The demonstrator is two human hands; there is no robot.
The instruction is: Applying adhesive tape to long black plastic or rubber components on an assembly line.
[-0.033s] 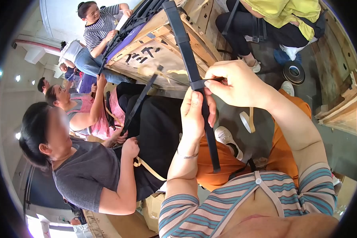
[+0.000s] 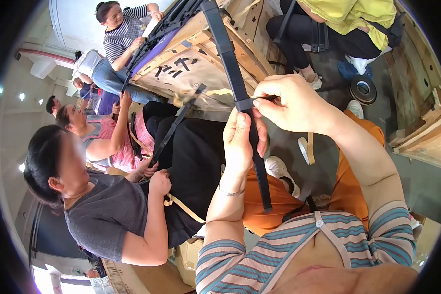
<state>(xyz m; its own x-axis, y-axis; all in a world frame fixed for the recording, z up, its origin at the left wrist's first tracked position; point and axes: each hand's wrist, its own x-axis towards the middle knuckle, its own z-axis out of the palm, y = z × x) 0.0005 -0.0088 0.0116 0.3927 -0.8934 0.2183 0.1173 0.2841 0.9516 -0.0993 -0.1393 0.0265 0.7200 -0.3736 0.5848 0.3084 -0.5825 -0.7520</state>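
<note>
A: How does our grip stand?

B: Our left hand (image 2: 238, 141) cradles the long black bar (image 2: 234, 68), thumb along its face, fingers curled behind. The bar slants from above our lap toward the upper left. Our right hand (image 2: 299, 101) pinches a narrow black strip (image 2: 244, 104) between thumb and forefinger; it crosses the bar just above our left thumb.

A: What would serve us well?

B: This looks like wrapping, so we'd hold the bar firmly against twisting and draw the strip square to its edges with an even pull. A slanted pull could crease it or leave an edge loose. Our left thumb is well placed to press each lap flat. The black band (image 2: 225, 47) farther up the bar could guide us on sitting level.

A: And what can't we make out?

B: The strip's path behind the bar, its number of turns, and its loose end inside our curled right fingers. A cream tape roll (image 2: 310, 149) shows below our right wrist, but we can't tell what holds it up. Beyond, to our left, a co-worker in a grey T-shirt (image 2: 108, 215) holds another black bar (image 2: 181, 119), its near end covered by their hands. Farther off, black bars heaped (image 2: 174, 22) on the wooden crate (image 2: 208, 73) overlap too much to count, and the top edge cuts them off.
</note>
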